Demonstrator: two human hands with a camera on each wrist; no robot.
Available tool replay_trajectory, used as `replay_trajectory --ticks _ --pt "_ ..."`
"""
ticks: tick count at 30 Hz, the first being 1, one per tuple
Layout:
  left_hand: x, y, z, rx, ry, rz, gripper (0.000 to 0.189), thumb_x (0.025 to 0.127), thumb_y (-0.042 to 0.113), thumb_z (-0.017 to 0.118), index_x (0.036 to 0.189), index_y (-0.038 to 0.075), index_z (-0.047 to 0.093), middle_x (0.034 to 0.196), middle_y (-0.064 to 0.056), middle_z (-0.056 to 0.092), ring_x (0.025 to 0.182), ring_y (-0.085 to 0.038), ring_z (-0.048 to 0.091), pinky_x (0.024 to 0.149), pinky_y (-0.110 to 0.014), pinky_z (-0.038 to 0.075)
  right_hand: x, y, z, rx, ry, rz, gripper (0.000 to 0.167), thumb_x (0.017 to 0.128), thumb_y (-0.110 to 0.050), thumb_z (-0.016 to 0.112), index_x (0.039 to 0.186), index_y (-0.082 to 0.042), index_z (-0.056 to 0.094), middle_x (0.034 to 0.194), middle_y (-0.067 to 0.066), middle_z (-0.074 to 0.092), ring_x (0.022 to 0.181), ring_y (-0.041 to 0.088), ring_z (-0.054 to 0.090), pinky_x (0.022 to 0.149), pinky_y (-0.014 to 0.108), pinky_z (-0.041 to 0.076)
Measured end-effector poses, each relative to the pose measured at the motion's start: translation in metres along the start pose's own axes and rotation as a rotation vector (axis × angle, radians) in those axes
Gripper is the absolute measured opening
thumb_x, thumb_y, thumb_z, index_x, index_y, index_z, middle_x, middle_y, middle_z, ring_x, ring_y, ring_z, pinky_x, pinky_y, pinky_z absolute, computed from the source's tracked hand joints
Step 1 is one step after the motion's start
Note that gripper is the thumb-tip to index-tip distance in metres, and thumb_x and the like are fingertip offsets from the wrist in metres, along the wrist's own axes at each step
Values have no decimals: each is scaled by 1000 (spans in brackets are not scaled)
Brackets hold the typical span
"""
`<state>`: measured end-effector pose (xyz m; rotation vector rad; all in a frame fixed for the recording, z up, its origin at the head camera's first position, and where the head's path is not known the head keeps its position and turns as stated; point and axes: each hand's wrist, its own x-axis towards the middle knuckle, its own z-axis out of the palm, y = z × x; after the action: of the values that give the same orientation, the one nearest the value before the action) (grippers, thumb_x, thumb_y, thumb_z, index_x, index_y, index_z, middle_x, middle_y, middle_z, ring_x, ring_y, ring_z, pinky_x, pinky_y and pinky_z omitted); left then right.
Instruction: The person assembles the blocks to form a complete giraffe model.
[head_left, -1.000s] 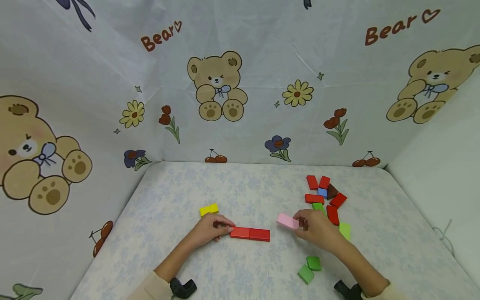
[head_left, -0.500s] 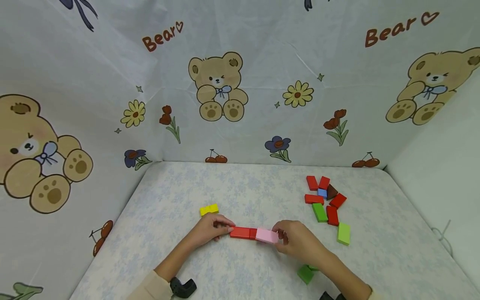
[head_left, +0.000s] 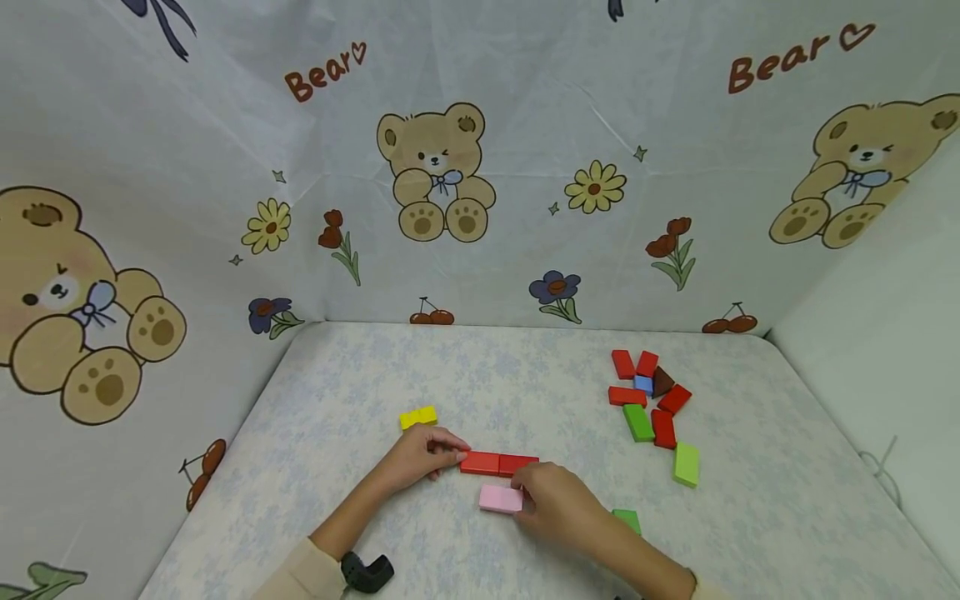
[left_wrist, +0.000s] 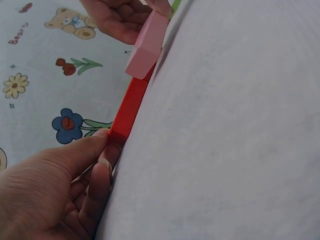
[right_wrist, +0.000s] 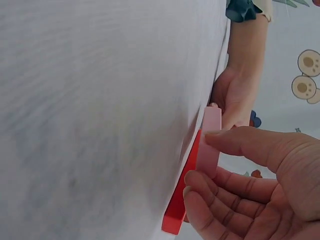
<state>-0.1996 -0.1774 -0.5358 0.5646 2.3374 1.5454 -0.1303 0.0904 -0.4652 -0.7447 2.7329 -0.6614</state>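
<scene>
Two red rectangular blocks lie end to end in the middle of the table, a left red block (head_left: 480,462) and a right red block (head_left: 517,463). My left hand (head_left: 420,452) holds the left red block's outer end between thumb and forefinger. A pink rectangular block (head_left: 500,498) is pinched by its right end in my right hand (head_left: 562,507), just on the near side of the red row. The right hand's fingers cover part of the right red block's end. In the right wrist view the pink block (right_wrist: 208,145) overlaps the red one.
Yellow blocks (head_left: 417,417) lie behind my left hand. At the back right is a loose group of red blocks (head_left: 627,396), a blue block (head_left: 643,384), a brown triangle (head_left: 662,382) and green blocks (head_left: 638,422). Another green block (head_left: 627,520) is partly hidden by my right forearm.
My right hand has carried the pink block leftward from the right, over the right red block, then toward me to the row's near side. The left hand has stayed in place.
</scene>
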Motion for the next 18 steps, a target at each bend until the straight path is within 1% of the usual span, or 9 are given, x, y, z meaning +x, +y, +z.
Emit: replay_trajectory --ticks 4,8,10,14,16,18 --pt "0 0 0 -8 5 -3 13 92 26 78 104 20 81 66 -5 64 49 -11 51 49 -25 50 4 -6 5 -18 16 -19 22 78 -13 87 96 -6 75 75 -9 59 66 7 47 61 23 45" --pt "-1 1 1 1 14 -6 13 92 26 78 103 21 81 69 -5 65 50 -12 52 49 -25 50 7 -7 9 -19 22 -30 21 79 -12 86 95 -6 74 73 -9 58 65 6 45 59 22 42" --pt "-1 2 2 5 14 -5 13 91 26 78 103 21 81 72 -5 66 50 -13 52 49 -25 50 8 -6 10 1 9 -3 22 79 -13 87 95 -7 74 72 -9 57 64 7 46 59 22 42" --pt "0 3 2 -8 9 -5 13 92 25 78 104 20 81 75 -5 68 51 -13 53 49 -25 50 9 -6 8 64 -24 76 25 78 -17 89 95 -9 73 69 -10 56 62 8 48 57 22 44" --pt "0 3 2 -14 10 -9 13 92 25 78 103 20 81 75 -5 68 51 -13 53 49 -25 50 10 -5 7 94 -26 90 25 78 -17 89 93 -10 71 67 -9 55 61 9 49 57 22 45" --pt "0 3 1 -12 12 -13 12 92 25 78 103 21 81 73 -5 67 51 -12 52 49 -25 50 11 -5 7 110 -19 76 25 79 -17 89 93 -10 69 68 -9 55 61 9 49 57 21 46"
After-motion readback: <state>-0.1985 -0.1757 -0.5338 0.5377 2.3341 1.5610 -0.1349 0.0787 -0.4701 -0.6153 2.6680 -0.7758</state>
